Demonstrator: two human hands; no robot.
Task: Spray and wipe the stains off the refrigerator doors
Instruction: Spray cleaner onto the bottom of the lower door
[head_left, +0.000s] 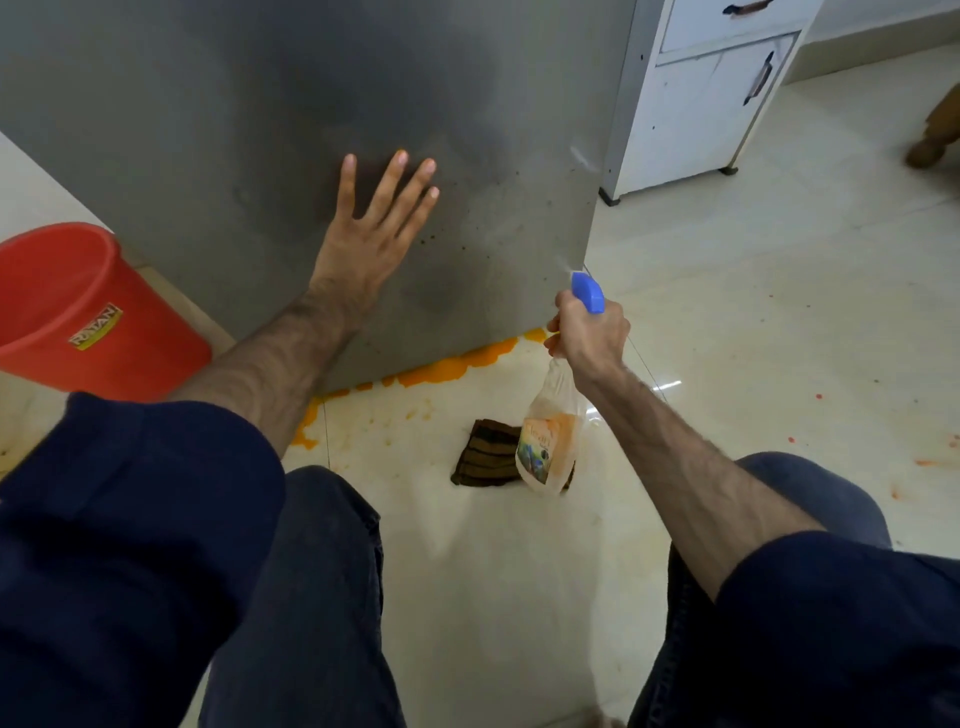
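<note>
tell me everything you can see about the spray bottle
The spray bottle is clear, soft-looking plastic with a blue trigger head and a printed label showing orange and blue. It looks nearly empty of visible liquid. The right hand grips its neck, lifting it clear of the floor, body hanging downward and nozzle aimed at the grey refrigerator door near its lower right corner. Faint mist shows at the nozzle. A dark folded cloth lies on the floor behind it.

Red bucket (78, 312) on floor (753, 322) at left, yellow label on side. White cabinet (701, 104) upper right, dark handles. Orange spill (452, 366) on pale tiles; orange specks scattered at right.
</note>
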